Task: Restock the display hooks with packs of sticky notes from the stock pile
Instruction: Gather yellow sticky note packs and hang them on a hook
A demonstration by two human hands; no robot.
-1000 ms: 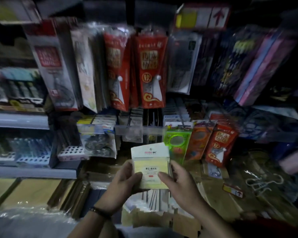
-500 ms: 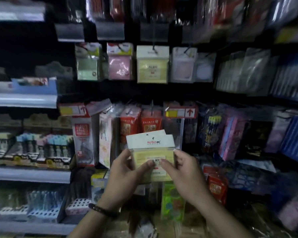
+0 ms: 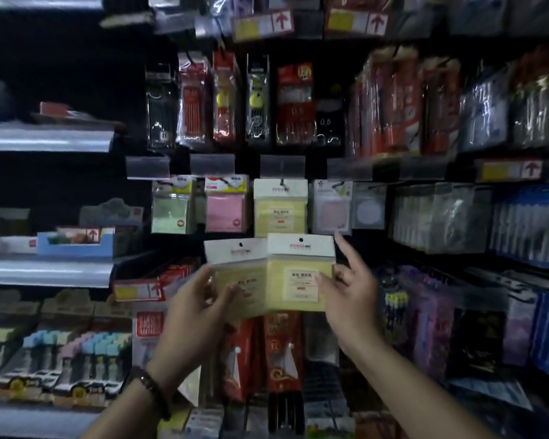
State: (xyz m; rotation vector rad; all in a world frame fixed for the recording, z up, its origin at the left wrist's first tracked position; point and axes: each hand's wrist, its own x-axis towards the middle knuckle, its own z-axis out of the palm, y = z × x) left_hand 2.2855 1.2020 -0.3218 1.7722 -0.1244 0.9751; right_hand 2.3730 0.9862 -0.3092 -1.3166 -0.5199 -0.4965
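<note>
i'm mid-restock: left hand [image 3: 200, 299] grips one yellow pack [image 3: 235, 274], right hand [image 3: 346, 289] pinches a second pack [image 3: 301, 274], both just below the hung yellow pack [image 3: 280, 207]; next, i'd thread a punch hole onto that hook.

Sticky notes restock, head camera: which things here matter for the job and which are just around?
In the job:
left hand
right hand
left yellow pack
right yellow pack
hung yellow pack

Just around:
pink pack
green pack
pen packs
price tags

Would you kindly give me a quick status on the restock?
Left hand holds one yellow pack, right hand another. Both below the yellow hook pack, not yet hung. Nothing in the way.
</note>
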